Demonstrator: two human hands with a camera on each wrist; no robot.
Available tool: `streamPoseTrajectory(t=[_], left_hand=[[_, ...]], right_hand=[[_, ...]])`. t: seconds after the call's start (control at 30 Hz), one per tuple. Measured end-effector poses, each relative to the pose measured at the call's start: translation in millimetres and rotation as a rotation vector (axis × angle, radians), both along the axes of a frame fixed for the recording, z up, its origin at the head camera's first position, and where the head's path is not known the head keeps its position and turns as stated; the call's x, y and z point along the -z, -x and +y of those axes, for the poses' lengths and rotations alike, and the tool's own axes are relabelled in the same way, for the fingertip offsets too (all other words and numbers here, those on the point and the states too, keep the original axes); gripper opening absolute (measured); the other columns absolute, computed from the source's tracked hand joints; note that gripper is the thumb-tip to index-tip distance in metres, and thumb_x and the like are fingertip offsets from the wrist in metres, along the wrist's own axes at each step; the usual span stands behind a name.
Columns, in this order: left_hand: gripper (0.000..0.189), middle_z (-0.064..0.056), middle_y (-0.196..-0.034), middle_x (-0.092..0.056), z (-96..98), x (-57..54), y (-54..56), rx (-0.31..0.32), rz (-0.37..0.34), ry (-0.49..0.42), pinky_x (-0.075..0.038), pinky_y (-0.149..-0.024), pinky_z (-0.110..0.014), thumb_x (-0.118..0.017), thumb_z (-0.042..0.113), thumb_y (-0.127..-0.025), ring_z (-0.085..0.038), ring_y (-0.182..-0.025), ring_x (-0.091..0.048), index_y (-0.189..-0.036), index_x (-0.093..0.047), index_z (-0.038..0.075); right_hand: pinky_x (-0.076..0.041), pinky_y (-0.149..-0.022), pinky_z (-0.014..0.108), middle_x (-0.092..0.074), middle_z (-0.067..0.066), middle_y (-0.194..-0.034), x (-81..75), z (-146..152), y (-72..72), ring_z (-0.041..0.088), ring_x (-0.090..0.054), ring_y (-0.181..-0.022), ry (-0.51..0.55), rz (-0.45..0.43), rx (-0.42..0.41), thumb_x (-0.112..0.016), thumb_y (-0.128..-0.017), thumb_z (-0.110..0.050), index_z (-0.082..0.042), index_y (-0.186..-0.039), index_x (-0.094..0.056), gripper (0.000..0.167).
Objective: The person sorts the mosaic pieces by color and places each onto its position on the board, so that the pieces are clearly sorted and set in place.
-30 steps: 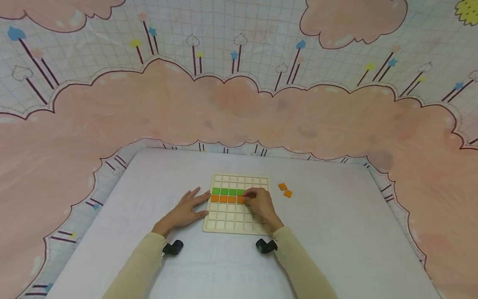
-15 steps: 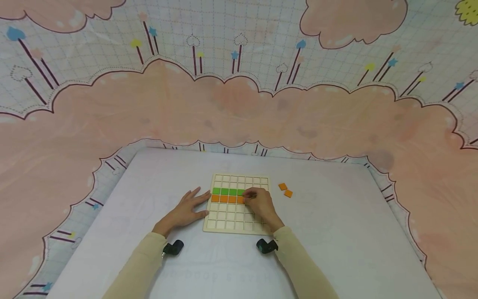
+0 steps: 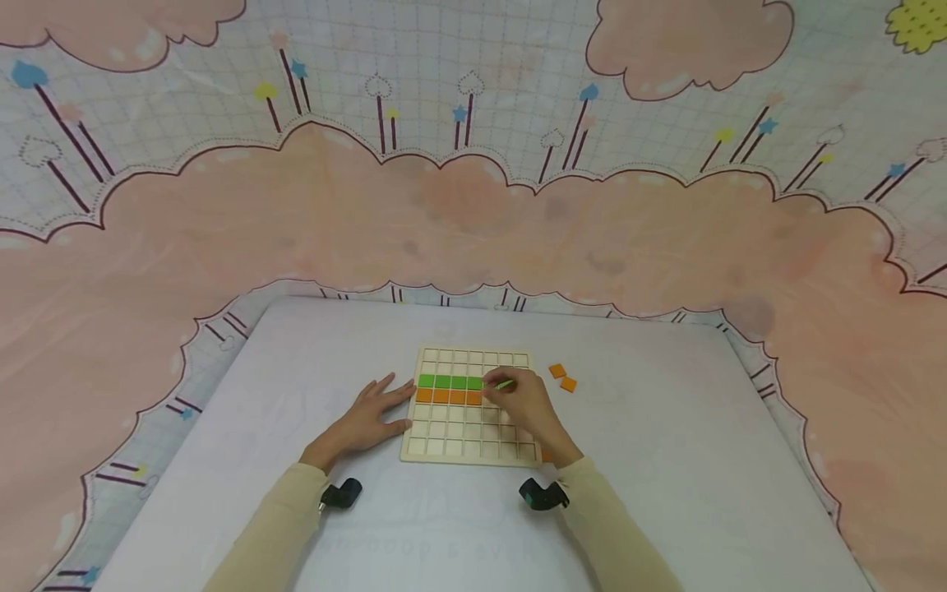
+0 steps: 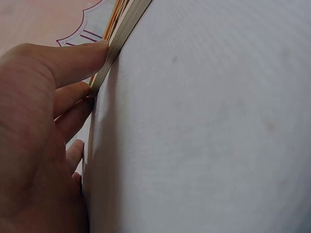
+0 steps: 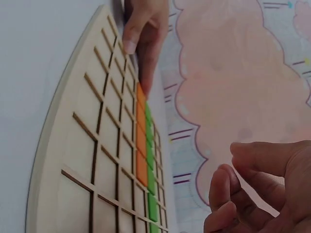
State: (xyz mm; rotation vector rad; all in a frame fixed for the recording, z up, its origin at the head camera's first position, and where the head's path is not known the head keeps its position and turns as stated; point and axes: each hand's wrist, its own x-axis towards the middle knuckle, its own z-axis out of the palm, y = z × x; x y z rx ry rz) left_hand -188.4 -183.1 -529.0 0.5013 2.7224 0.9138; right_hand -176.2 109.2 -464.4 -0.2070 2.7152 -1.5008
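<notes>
A pale wooden grid board [image 3: 456, 429] lies on the white table. Square green tiles [image 3: 458, 383] fill part of one row, with orange tiles [image 3: 456, 397] in the row just nearer. At the board's left edge, the spread fingers of my left hand [image 3: 367, 419] touch its side, thumb and fingertips along the rim in the left wrist view. Over the right half hovers my right hand [image 3: 527, 403], fingers loosely bent. A gap shows between its thumb and fingers in the right wrist view, holding nothing. Another green tile [image 3: 505, 384] shows beneath that hand, which hides nearby cells.
Two loose orange tiles [image 3: 562, 377] lie right of the board. A further orange piece [image 3: 547, 455] peeks out beside the right wrist, near the board's lower right corner. Behind the table hangs a printed cloth [image 3: 473, 222] with pink clouds.
My right hand has lifted off the orange row and shifted slightly right, uncovering a green tile and an orange piece near the wrist. The left hand stays at the board's edge.
</notes>
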Motion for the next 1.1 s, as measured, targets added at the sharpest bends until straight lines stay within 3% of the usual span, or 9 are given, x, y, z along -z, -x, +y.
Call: streamPoseTrajectory(t=[0.4, 0.77, 1.1], left_hand=[[0.067, -0.002, -0.16, -0.034, -0.6, 0.1, -0.3, 0.015, 0.016, 0.008, -0.005, -0.122, -0.065, -0.068, 0.033, -0.092, -0.037, -0.154, -0.007, -0.15, -0.041, 0.017], [0.067, -0.002, -0.161, -0.032, -1.2, -0.1, 1.8, 0.019, 0.008, 0.031, -0.006, -0.121, -0.066, -0.067, 0.035, -0.092, -0.038, -0.153, -0.005, -0.151, -0.039, 0.019], [0.067, -0.003, -0.162, -0.031, 0.2, 0.6, 1.4, 0.01, -0.004, 0.016, -0.007, -0.12, -0.069, -0.067, 0.036, -0.092, -0.042, -0.153, -0.005, -0.152, -0.039, 0.021]], right_hand=[[-0.052, -0.068, 0.026, -0.071, 0.001, -0.097, -16.0, 28, -17.6, 0.016, -0.062, -0.084, -0.021, 0.015, 0.024, -0.075, -0.086, -0.014, -0.008, -0.103, -0.073, 0.018], [-0.053, -0.067, 0.023, -0.071, 0.002, -0.095, -7.9, 48, -31.3, 0.015, -0.062, -0.08, -0.069, 0.0, 0.068, -0.076, -0.086, -0.014, -0.008, -0.102, -0.073, 0.017], [-0.051, -0.06, 0.02, -0.07, 0.002, -0.092, 11.3, 67, -46.2, 0.014, -0.063, -0.079, -0.078, -0.045, 0.119, -0.077, -0.084, -0.012, -0.009, -0.099, -0.074, 0.016]])
